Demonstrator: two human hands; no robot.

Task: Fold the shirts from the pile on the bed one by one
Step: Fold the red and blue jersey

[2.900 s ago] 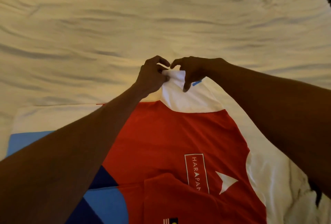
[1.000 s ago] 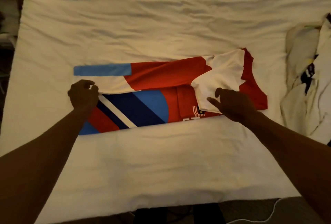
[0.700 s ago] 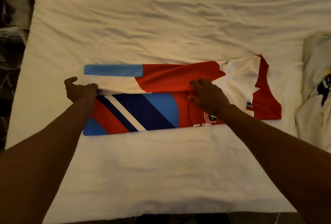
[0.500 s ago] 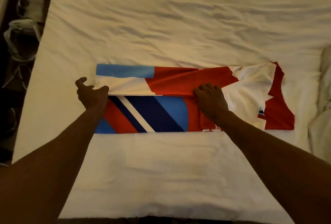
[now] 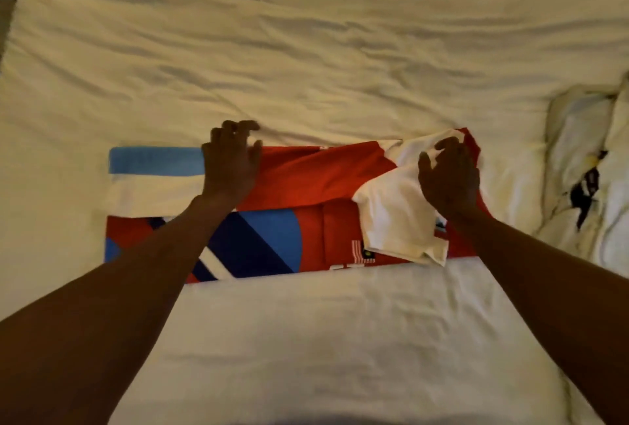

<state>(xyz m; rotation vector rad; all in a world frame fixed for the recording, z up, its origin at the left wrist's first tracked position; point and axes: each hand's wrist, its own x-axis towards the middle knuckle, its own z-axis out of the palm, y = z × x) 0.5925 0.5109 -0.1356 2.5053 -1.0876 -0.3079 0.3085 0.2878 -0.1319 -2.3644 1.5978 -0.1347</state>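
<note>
Now the left grip [image 5: 231, 169] has left the end of the shirt [image 5: 306, 179] and slid to mid-strip; the right grip [image 5: 449, 183] shifted onto the white sleeve [image 5: 398, 220] — both released, palms flat, pressing. Lengthwise fold looks settled, shirt lying as a band across the bed [image 5: 306, 50]; crosswise fold likely next. The sleeve bunches past the near edge — in the way. The pile [image 5: 585, 179] sits near, at right.
</note>
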